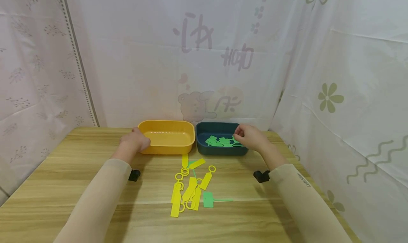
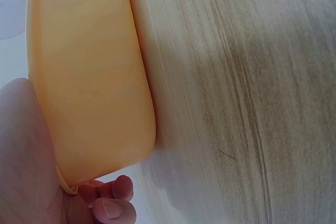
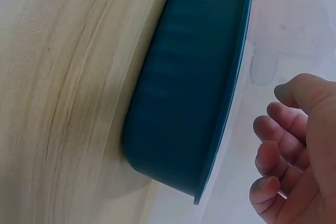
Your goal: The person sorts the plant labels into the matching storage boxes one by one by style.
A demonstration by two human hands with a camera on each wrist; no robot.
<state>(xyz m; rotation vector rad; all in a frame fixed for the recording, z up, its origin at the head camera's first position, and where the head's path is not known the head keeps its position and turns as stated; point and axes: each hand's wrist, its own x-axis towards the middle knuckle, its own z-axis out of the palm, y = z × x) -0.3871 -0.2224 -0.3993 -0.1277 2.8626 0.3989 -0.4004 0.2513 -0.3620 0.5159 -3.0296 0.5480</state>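
From where I stand, the teal bin (image 1: pixel 223 151) holds a heap of green tags (image 1: pixel 224 141). The right hand (image 1: pixel 251 137) is over its right end, fingers loosely bent, thumb apart from them, pinching nothing that I can make out; a wrist that dips could catch the rim and tip it. Just left of the teal bin, the left hand (image 1: pixel 134 141) grips the end of the yellow bin (image 1: pixel 169 150), fingers hooked around its rim. A careless tug there could knock the two bins together.

The pile on the table (image 1: pixel 255 214), in front of the teal bin, worries me more. The yellow tags (image 1: pixel 189 190) overlap, so a ring could snag and drag a neighbour. One green tag (image 1: pixel 208 199) lies in plain sight, but a half-covered green tag (image 1: pixel 191 163) nearer the teal bin could be missed.
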